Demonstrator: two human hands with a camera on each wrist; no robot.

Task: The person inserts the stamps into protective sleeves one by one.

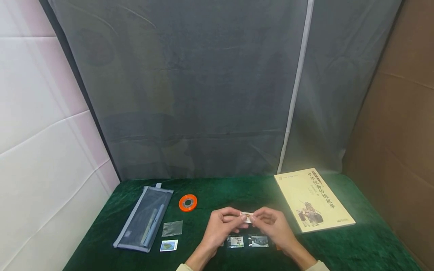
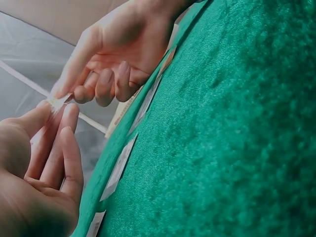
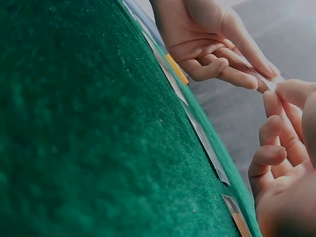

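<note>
A small white stamp-like card with a printed picture (image 1: 247,216) is pinched at both ends, raised above the green cloth. My left hand (image 1: 220,227) grips its left end between thumb and fingers, and my right hand (image 1: 274,227) pinches the right end. In the left wrist view the card's edge (image 2: 60,102) shows between the fingertips; most of its face is covered. Below the hands lie two small pictures in clear sleeves, one light (image 1: 236,242) and one dark (image 1: 259,241). Further pieces beside them are partly hidden by my hands.
To the left are a mesh zip pouch (image 1: 144,220) with pens inside, an orange ring-shaped roll (image 1: 188,203), an unfilled-looking clear sleeve (image 1: 172,228) and a blue-green picture card (image 1: 168,245). A cream book (image 1: 313,199) lies right. A grey curtain (image 1: 203,94) stands behind.
</note>
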